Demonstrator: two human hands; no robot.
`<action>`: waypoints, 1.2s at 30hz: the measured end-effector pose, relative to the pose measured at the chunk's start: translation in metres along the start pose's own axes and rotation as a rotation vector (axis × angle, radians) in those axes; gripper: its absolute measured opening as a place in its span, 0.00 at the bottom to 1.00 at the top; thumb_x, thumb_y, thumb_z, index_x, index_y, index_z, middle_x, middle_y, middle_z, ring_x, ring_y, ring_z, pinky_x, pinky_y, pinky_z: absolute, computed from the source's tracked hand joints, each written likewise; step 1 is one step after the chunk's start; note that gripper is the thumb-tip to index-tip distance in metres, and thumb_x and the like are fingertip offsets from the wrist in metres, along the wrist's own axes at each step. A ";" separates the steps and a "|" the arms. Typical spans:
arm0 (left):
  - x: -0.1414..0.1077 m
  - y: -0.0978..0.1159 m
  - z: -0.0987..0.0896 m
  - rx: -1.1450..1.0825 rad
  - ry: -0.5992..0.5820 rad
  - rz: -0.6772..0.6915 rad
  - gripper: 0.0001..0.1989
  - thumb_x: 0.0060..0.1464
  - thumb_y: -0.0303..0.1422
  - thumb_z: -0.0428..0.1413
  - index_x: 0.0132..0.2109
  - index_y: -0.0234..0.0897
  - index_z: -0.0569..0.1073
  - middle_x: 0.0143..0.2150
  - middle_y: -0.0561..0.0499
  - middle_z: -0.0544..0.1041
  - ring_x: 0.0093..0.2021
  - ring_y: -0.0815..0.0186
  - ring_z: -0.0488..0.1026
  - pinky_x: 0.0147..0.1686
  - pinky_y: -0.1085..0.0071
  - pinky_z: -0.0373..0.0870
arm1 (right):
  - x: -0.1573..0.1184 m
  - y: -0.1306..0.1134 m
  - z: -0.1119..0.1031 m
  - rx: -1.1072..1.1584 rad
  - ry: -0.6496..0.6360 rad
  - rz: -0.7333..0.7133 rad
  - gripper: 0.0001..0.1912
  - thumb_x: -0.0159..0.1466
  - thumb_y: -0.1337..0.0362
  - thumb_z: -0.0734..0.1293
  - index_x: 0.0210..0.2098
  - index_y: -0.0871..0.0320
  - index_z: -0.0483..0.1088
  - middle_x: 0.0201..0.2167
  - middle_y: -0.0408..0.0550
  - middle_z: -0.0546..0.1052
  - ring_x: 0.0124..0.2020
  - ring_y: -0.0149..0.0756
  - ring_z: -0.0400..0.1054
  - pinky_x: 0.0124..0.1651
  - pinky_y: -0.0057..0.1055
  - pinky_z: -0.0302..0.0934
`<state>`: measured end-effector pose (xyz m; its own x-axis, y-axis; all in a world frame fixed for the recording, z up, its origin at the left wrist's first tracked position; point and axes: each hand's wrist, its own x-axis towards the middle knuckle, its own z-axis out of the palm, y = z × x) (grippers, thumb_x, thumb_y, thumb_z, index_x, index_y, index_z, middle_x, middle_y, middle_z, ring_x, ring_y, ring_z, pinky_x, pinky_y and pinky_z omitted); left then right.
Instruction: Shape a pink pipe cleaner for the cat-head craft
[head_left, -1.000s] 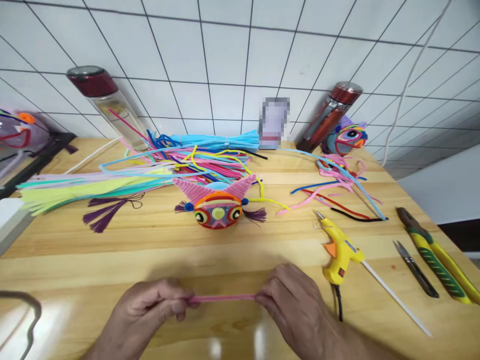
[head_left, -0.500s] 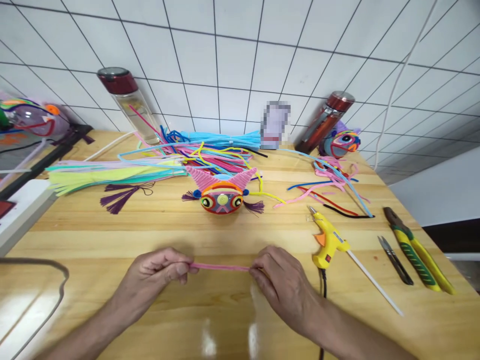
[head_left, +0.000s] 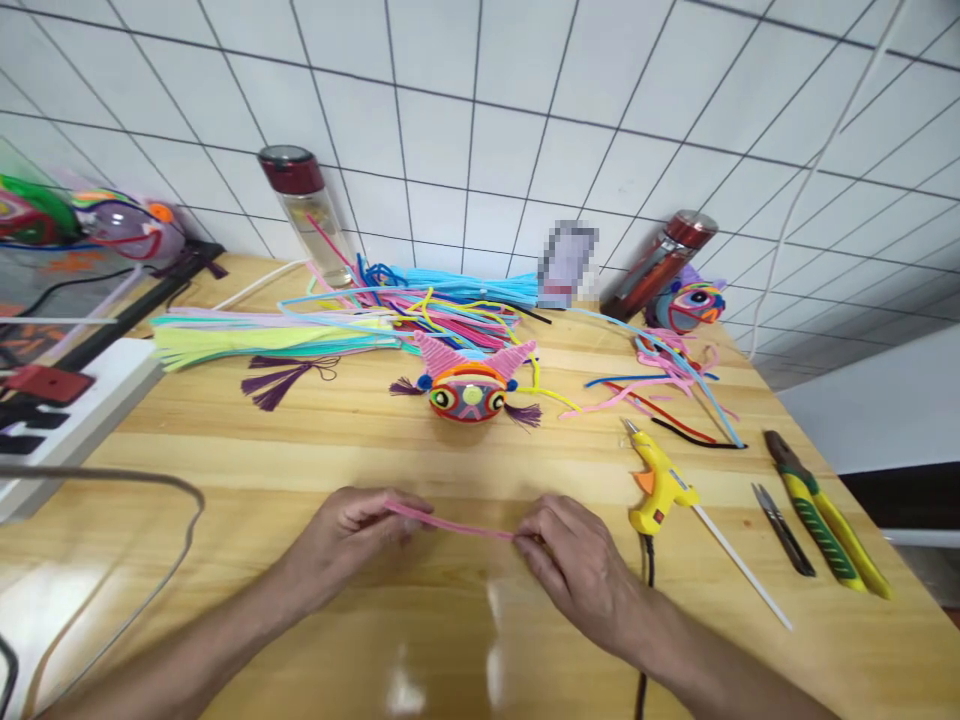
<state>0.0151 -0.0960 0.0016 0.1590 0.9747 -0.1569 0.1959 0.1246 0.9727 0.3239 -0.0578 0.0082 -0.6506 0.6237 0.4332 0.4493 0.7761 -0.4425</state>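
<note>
A short pink pipe cleaner (head_left: pixel 466 527) stretches between my two hands, low over the wooden table. Its right end is pinched in the fingertips of my right hand (head_left: pixel 574 560). The left end lies across the fingers of my left hand (head_left: pixel 360 535), which are apart and slightly blurred. Beyond my hands stands a small decorated figure (head_left: pixel 468 393) with pink pointed ears, round eyes and purple tassels at its sides.
Pipe cleaners (head_left: pixel 285 335) are heaped behind the figure, beside a purple tassel (head_left: pixel 276 378). A yellow glue gun (head_left: pixel 660 485), snips (head_left: pixel 784 530) and pliers (head_left: pixel 825 520) lie right. Two bottles (head_left: pixel 307 215) stand by the wall. A power strip (head_left: pixel 112 400) is left.
My left hand's fingers have loosened from their pinch, and the pipe cleaner's left end now shows across them. The view has shifted slightly left. My right hand keeps its pinch.
</note>
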 end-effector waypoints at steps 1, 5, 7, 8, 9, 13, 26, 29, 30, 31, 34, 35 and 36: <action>0.001 -0.001 0.000 -0.008 -0.011 0.017 0.11 0.61 0.39 0.64 0.41 0.38 0.88 0.34 0.46 0.87 0.32 0.64 0.81 0.35 0.72 0.79 | 0.000 0.001 0.000 -0.006 0.000 -0.016 0.08 0.77 0.70 0.63 0.40 0.55 0.69 0.31 0.43 0.77 0.31 0.33 0.70 0.37 0.29 0.63; 0.006 -0.006 0.002 -0.072 -0.053 0.029 0.18 0.59 0.41 0.65 0.50 0.35 0.86 0.41 0.43 0.88 0.36 0.62 0.82 0.40 0.69 0.79 | 0.001 0.004 0.001 -0.070 0.013 -0.061 0.08 0.77 0.69 0.63 0.39 0.56 0.70 0.30 0.43 0.77 0.31 0.33 0.70 0.37 0.30 0.63; 0.007 -0.007 0.004 -0.096 -0.086 0.007 0.24 0.57 0.42 0.67 0.57 0.34 0.83 0.43 0.42 0.88 0.41 0.60 0.84 0.43 0.67 0.79 | 0.003 0.006 0.001 -0.124 0.023 -0.068 0.09 0.77 0.68 0.63 0.39 0.56 0.70 0.31 0.44 0.77 0.31 0.33 0.70 0.38 0.30 0.63; 0.008 -0.005 0.005 -0.081 -0.102 -0.001 0.26 0.57 0.42 0.67 0.59 0.34 0.82 0.45 0.41 0.88 0.42 0.60 0.84 0.44 0.67 0.79 | 0.003 0.008 0.001 -0.156 0.031 -0.071 0.09 0.77 0.68 0.63 0.38 0.56 0.71 0.31 0.44 0.77 0.31 0.33 0.70 0.38 0.31 0.63; 0.008 -0.004 0.006 -0.061 -0.110 -0.005 0.28 0.56 0.43 0.68 0.60 0.34 0.81 0.46 0.40 0.88 0.42 0.60 0.84 0.44 0.67 0.79 | 0.003 0.011 0.001 -0.190 0.042 -0.077 0.09 0.77 0.68 0.63 0.38 0.56 0.71 0.31 0.44 0.77 0.31 0.34 0.70 0.38 0.31 0.63; 0.009 0.003 0.008 -0.039 -0.114 0.042 0.32 0.52 0.45 0.70 0.60 0.32 0.80 0.46 0.39 0.88 0.39 0.61 0.82 0.40 0.68 0.77 | 0.005 0.022 0.000 -0.295 0.064 -0.110 0.10 0.77 0.67 0.62 0.39 0.57 0.72 0.32 0.46 0.78 0.33 0.34 0.71 0.40 0.32 0.62; 0.030 -0.002 0.020 -0.333 -0.021 0.156 0.24 0.50 0.48 0.67 0.45 0.31 0.85 0.43 0.37 0.88 0.28 0.67 0.74 0.28 0.71 0.68 | 0.037 -0.025 -0.005 0.165 -0.067 0.447 0.11 0.69 0.56 0.66 0.41 0.55 0.77 0.32 0.46 0.80 0.33 0.36 0.70 0.38 0.32 0.63; 0.032 -0.003 0.020 -0.431 -0.036 0.170 0.25 0.51 0.48 0.68 0.46 0.31 0.83 0.46 0.36 0.88 0.29 0.68 0.75 0.28 0.71 0.67 | 0.044 -0.030 0.001 0.299 -0.012 0.545 0.17 0.66 0.47 0.70 0.37 0.55 0.79 0.30 0.46 0.79 0.31 0.37 0.69 0.38 0.34 0.63; 0.032 -0.003 0.020 -0.448 -0.043 0.161 0.24 0.51 0.49 0.68 0.46 0.32 0.83 0.47 0.37 0.88 0.29 0.68 0.75 0.27 0.72 0.67 | 0.045 -0.031 0.003 0.334 0.010 0.575 0.19 0.65 0.45 0.71 0.37 0.56 0.79 0.29 0.46 0.79 0.31 0.36 0.68 0.38 0.34 0.63; 0.032 -0.003 0.020 -0.459 -0.048 0.147 0.24 0.52 0.49 0.68 0.45 0.32 0.83 0.46 0.37 0.88 0.29 0.68 0.76 0.27 0.72 0.66 | 0.047 -0.032 0.004 0.363 0.032 0.599 0.21 0.63 0.44 0.73 0.36 0.56 0.79 0.28 0.45 0.78 0.30 0.36 0.68 0.38 0.35 0.63; 0.034 -0.003 0.020 -0.458 -0.040 0.141 0.20 0.54 0.47 0.67 0.40 0.32 0.81 0.44 0.37 0.88 0.29 0.68 0.76 0.26 0.72 0.65 | 0.048 -0.038 0.006 0.410 0.077 0.657 0.23 0.58 0.42 0.76 0.35 0.57 0.79 0.27 0.45 0.78 0.29 0.34 0.66 0.38 0.35 0.63; 0.034 -0.004 0.021 -0.456 -0.029 0.149 0.19 0.55 0.47 0.66 0.39 0.32 0.80 0.43 0.37 0.88 0.28 0.68 0.76 0.26 0.72 0.65 | 0.048 -0.041 0.006 0.422 0.090 0.676 0.24 0.57 0.42 0.77 0.35 0.57 0.80 0.27 0.45 0.78 0.28 0.34 0.66 0.38 0.35 0.63; 0.035 -0.005 0.021 -0.455 -0.019 0.155 0.19 0.55 0.47 0.65 0.38 0.32 0.80 0.43 0.36 0.88 0.28 0.68 0.76 0.26 0.72 0.65 | 0.048 -0.045 0.006 0.435 0.103 0.694 0.23 0.57 0.42 0.78 0.35 0.57 0.80 0.27 0.45 0.78 0.28 0.34 0.66 0.38 0.35 0.63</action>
<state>0.0405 -0.0667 -0.0119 0.1718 0.9851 -0.0027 -0.2739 0.0504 0.9604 0.2691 -0.0630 0.0443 -0.2431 0.9699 0.0100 0.4374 0.1189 -0.8914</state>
